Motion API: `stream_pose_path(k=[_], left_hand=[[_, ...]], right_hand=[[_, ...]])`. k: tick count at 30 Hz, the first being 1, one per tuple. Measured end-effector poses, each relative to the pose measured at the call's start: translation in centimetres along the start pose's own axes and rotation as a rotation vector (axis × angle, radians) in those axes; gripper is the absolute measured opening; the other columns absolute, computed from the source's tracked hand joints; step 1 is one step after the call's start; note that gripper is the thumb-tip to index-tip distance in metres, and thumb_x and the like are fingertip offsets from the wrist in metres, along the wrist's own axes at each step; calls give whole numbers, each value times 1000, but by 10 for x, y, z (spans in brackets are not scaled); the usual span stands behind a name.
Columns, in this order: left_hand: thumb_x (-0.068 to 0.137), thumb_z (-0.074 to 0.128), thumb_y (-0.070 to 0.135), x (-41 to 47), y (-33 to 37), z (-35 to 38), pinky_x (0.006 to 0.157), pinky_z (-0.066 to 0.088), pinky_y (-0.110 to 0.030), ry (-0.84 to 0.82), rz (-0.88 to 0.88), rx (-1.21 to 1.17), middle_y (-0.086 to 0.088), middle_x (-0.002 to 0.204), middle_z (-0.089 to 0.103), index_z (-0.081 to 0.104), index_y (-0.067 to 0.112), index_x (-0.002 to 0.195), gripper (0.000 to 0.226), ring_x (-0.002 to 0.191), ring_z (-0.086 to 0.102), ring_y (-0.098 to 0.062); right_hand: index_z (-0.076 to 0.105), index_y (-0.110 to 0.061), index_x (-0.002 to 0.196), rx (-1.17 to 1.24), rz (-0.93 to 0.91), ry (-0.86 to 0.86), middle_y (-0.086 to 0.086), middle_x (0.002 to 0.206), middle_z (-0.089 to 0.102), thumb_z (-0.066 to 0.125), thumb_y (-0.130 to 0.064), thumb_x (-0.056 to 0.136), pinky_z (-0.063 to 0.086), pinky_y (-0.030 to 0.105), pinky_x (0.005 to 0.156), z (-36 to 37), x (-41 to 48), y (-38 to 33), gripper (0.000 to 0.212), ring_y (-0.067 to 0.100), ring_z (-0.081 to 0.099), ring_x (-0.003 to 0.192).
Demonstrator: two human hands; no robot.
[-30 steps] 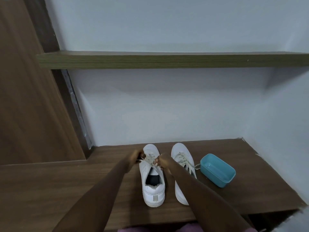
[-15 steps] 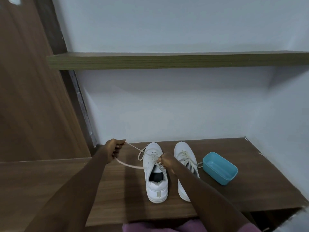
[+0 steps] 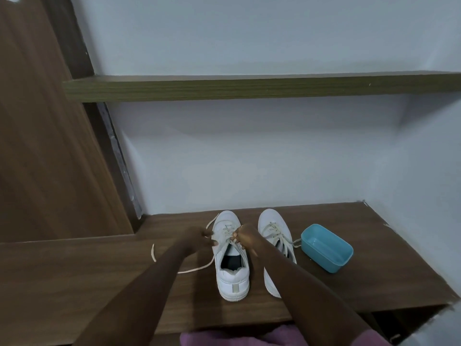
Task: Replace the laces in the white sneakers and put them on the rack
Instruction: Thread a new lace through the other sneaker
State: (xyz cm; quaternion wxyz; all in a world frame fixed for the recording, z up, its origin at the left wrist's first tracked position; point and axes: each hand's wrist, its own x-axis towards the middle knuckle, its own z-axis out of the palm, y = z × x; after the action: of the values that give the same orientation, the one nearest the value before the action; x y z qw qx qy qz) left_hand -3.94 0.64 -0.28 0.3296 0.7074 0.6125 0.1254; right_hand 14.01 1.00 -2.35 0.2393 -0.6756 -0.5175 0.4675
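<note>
Two white sneakers stand side by side on the wooden shelf (image 3: 374,270), toes toward the wall. The left sneaker (image 3: 232,270) has a cream lace (image 3: 194,269) partly pulled out; a loose length trails over the wood to its left. My left hand (image 3: 199,239) is at that shoe's left side with fingers curled at the lace near the eyelets. My right hand (image 3: 245,237) pinches the lace over the tongue. The right sneaker (image 3: 273,228) stays laced, partly hidden by my right forearm.
A teal plastic tub (image 3: 326,247) sits right of the sneakers, one lace end touching it. A second wooden shelf (image 3: 249,87) runs across the wall above. A wooden panel (image 3: 37,146) closes off the left side. White walls stand behind and at the right.
My left hand, which had drawn the lace out to the left, has come back to the left sneaker's eyelets. The freed lace now lies slack on the wood.
</note>
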Motion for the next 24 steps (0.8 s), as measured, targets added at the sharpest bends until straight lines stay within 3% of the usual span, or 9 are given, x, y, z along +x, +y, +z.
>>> stream_pose_path(k=[2, 5, 7, 10, 13, 17, 20, 22, 24], left_hand=[[82, 71, 32, 4, 19, 24, 91, 37, -24, -75, 56, 76, 0, 118, 63, 65, 14, 119, 41, 115, 55, -16], [85, 67, 27, 21, 21, 41, 70, 38, -23, -3, 92, 128, -15, 101, 69, 71, 9, 106, 28, 97, 60, -26], [86, 66, 20, 24, 18, 45, 60, 31, -15, 56, 104, 34, -15, 94, 70, 73, 5, 99, 21, 78, 57, -17], [85, 67, 12, 24, 15, 39, 60, 33, -14, 112, 99, -108, 0, 71, 64, 73, 1, 93, 15, 58, 49, 1], [86, 65, 15, 22, 14, 33, 59, 34, -16, 159, 64, -124, 13, 63, 55, 66, 18, 70, 16, 60, 47, 2], [84, 56, 3, 16, 3, 42, 56, 32, -10, 198, 4, -122, 16, 61, 56, 59, 26, 62, 32, 62, 49, 2], [81, 51, -7, 9, -12, 47, 49, 31, -10, 214, -89, -155, 16, 47, 54, 61, 19, 57, 37, 55, 44, -1], [82, 52, -9, 5, -16, 50, 46, 32, -10, 222, -113, -119, 15, 34, 46, 67, 2, 61, 27, 46, 41, -1], [80, 54, -9, 2, -16, 53, 45, 33, -10, 257, -129, -125, 14, 38, 42, 69, -7, 71, 18, 45, 40, -2]], right_hand=[[56, -7, 72, -24, -13, 18, 14, 84, 59, 47, -3, 90, 39, 21, 51, -1, 2, 1, 20, 12, 49, 56], [55, -11, 78, -29, -8, 29, 3, 71, 52, 48, -5, 90, 40, 20, 54, -6, 3, 2, 15, 9, 45, 57], [60, -7, 94, -40, -32, 23, -2, 69, 49, 48, -4, 91, 41, 15, 50, -9, 1, 3, 13, 6, 45, 58], [68, 6, 103, -128, -136, 71, 2, 75, 64, 52, -1, 90, 39, 10, 51, -7, 8, 6, 22, 5, 50, 59], [73, 3, 91, -104, -234, 131, 7, 81, 66, 59, -3, 86, 46, 20, 70, -1, 5, 4, 15, 10, 57, 75], [64, -8, 55, -192, -300, 181, 3, 61, 59, 56, 1, 86, 35, 16, 60, -1, 1, 13, 33, 7, 51, 62], [69, 8, 73, -322, -234, 217, 17, 79, 68, 55, -2, 85, 42, 24, 63, -8, 3, 24, 20, 24, 63, 81], [50, -1, 53, -458, -202, 239, 9, 59, 50, 53, -5, 86, 34, 24, 57, -9, 2, 30, 33, 25, 52, 73], [44, -3, 53, -524, -195, 276, 5, 57, 37, 51, -7, 87, 28, 24, 59, -7, 5, 34, 35, 21, 44, 72]])
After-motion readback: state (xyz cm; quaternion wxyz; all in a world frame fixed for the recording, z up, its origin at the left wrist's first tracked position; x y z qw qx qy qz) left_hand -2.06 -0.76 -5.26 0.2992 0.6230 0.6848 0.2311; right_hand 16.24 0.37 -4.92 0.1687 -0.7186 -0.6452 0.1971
